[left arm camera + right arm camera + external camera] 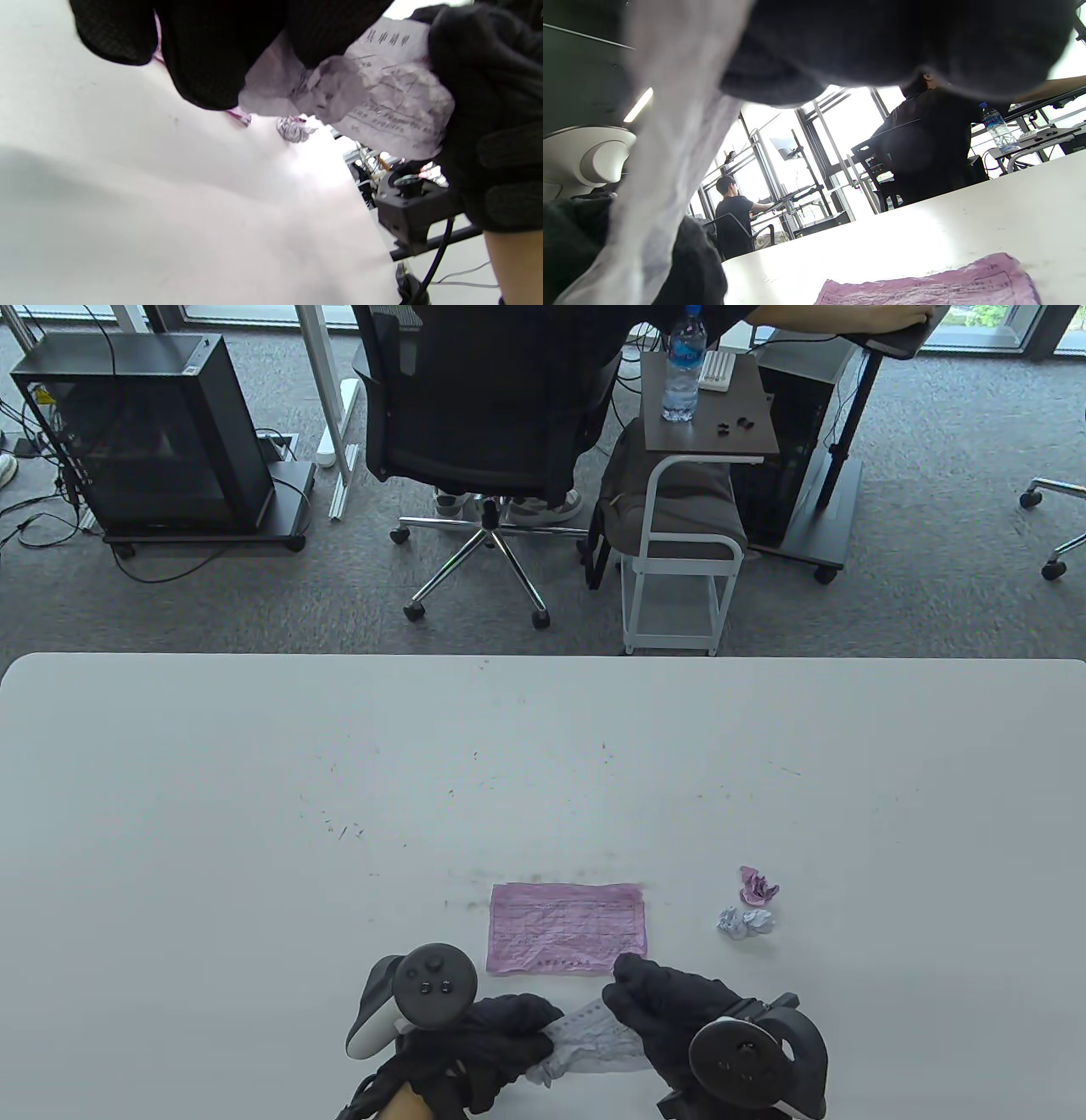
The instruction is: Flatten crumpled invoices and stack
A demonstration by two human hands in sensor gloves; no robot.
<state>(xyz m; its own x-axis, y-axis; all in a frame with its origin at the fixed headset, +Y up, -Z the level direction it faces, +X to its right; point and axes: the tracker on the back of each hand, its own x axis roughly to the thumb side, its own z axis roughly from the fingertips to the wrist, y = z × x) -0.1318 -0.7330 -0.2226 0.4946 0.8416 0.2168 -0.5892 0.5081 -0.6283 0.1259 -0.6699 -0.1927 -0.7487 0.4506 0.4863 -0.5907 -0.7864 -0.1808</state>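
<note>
A crumpled white invoice (588, 1041) is held between both hands above the table's near edge. My left hand (501, 1039) grips its left end and my right hand (657, 1010) grips its right end. The left wrist view shows the creased printed white invoice (373, 97) stretched between the gloved fingers (203, 55). A flattened pink invoice (567, 928) lies on the table just beyond the hands, and the right wrist view shows this pink invoice (933, 286) low on the table. Two crumpled balls lie to the right: a pink ball (758, 886) and a white ball (745, 922).
The white table (254, 814) stretches wide to the left and far side. Beyond it stand an office chair (475, 424) with a seated person, a small side table (708, 415) with a water bottle (684, 364), and a computer case (144, 432).
</note>
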